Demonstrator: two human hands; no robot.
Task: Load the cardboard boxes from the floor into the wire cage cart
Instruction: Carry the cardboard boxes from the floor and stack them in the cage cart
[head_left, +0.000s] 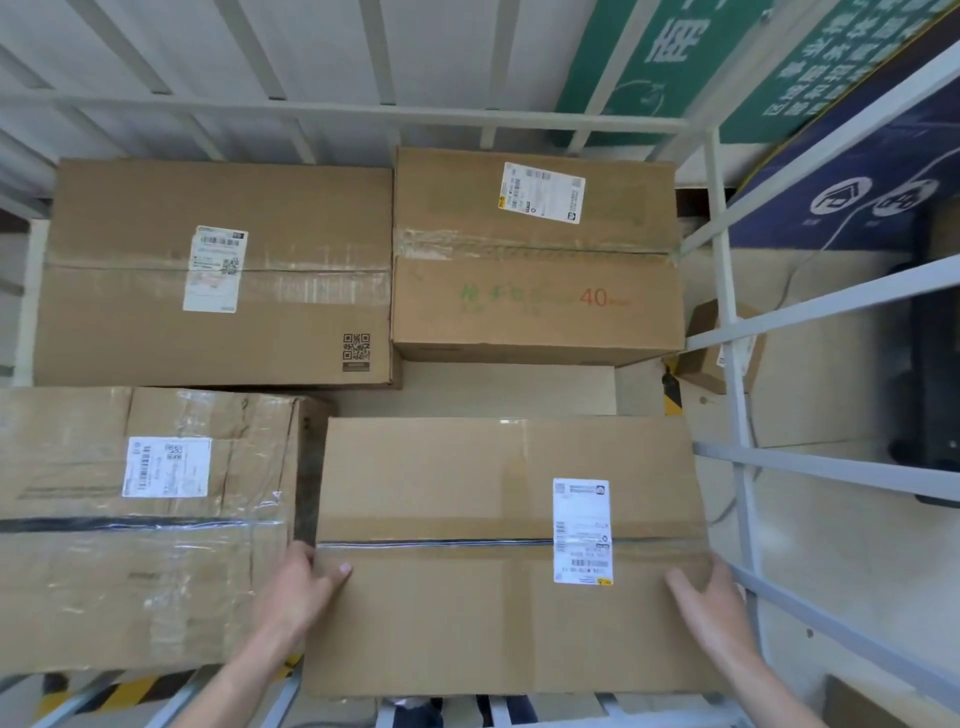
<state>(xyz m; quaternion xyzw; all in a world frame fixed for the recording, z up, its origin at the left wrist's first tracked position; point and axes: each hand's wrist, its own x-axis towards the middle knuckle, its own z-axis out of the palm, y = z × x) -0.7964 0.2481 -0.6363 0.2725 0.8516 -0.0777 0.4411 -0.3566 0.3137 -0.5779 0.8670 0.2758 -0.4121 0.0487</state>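
I look down into the wire cage cart, whose grey bars run along the back and right side. A cardboard box with a white label sits at the near right of the cage. My left hand grips its left edge, thumb on top. My right hand grips its right edge beside the cage bars. Three other boxes lie inside: a tape-wrapped box at near left, a large box at far left, and a box marked "40" at far right.
Outside the cage on the right, a small cardboard box lies on the pale floor. Green and blue signs lie beyond the back right corner. Yellow-black hazard tape marks the floor at near left.
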